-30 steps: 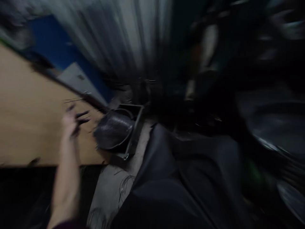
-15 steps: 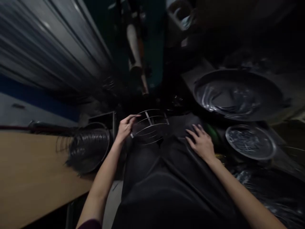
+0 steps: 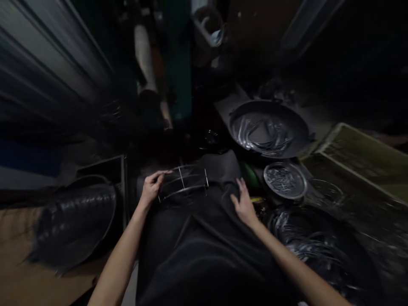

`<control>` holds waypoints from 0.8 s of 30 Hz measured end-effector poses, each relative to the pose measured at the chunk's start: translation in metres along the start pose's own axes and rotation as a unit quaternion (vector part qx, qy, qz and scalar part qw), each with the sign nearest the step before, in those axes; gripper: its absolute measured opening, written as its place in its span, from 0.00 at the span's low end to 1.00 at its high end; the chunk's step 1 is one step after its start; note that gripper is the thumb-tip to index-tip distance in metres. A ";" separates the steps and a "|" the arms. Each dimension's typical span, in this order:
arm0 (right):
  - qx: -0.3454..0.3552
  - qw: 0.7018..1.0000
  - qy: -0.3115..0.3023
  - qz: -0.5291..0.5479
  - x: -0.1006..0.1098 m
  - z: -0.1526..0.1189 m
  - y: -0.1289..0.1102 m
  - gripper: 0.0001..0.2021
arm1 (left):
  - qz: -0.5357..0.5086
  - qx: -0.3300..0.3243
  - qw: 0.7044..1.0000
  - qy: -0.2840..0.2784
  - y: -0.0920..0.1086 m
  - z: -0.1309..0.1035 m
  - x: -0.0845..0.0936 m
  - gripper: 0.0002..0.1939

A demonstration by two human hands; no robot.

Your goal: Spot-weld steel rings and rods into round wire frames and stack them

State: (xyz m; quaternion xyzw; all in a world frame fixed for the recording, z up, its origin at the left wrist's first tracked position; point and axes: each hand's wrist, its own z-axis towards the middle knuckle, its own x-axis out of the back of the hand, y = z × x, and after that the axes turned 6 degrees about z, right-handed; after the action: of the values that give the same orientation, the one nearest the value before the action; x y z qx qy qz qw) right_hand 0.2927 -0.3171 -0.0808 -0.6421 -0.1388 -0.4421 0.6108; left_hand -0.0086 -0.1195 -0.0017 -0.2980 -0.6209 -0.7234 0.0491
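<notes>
In the dim workshop, dark cloth (image 3: 197,255) covered the lap. Over it was the wire frame (image 3: 183,185), its left end pinched by the left hand (image 3: 153,187); the right hand (image 3: 245,206), with fingers spread, was at the cloth.

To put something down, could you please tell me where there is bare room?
Bare tabletop shows at lower left, below the dark round basket. The dark cloth between the forearms, nearer than the wire frame, is also bare, though creased. Crowded on the right: large pan, small dish, wire heap.

Curved wire frame (image 3: 181,177) over cloth (image 3: 197,259)
</notes>
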 end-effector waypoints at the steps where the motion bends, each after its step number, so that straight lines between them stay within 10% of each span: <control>1: -0.009 0.999 -0.027 0.029 -0.007 -0.011 0.003 0.27 | 0.000 0.000 1.000 -0.023 -0.003 0.001 -0.007 0.18; 5: -0.029 0.998 -0.026 0.040 0.008 0.010 0.028 0.21 | 0.007 -0.003 0.996 -0.087 -0.013 0.014 -0.028 0.18; 9: -0.082 0.978 0.145 -0.124 0.067 0.128 0.065 0.20 | 0.024 0.004 0.995 -0.095 -0.017 0.028 -0.031 0.19; 14: -0.129 0.925 -0.125 -0.334 0.090 0.238 0.112 0.13 | 0.113 -0.037 0.989 -0.085 -0.009 0.014 -0.022 0.28; 18: -0.056 0.923 -0.177 -0.337 0.077 0.250 0.125 0.13 | 0.196 -0.057 0.973 -0.109 0.001 -0.013 -0.020 0.45; 24: -0.012 0.928 -0.122 -0.351 0.086 0.241 0.114 0.13 | 0.192 -0.044 0.978 -0.069 0.001 -0.029 -0.022 0.26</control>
State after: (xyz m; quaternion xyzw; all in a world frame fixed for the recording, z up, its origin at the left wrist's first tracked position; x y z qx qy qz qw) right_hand 0.5198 -0.1540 -0.0599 -0.6081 -0.4236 -0.5484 0.3874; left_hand -0.0008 -0.1535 -0.0133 -0.4630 -0.5215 -0.7046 0.1311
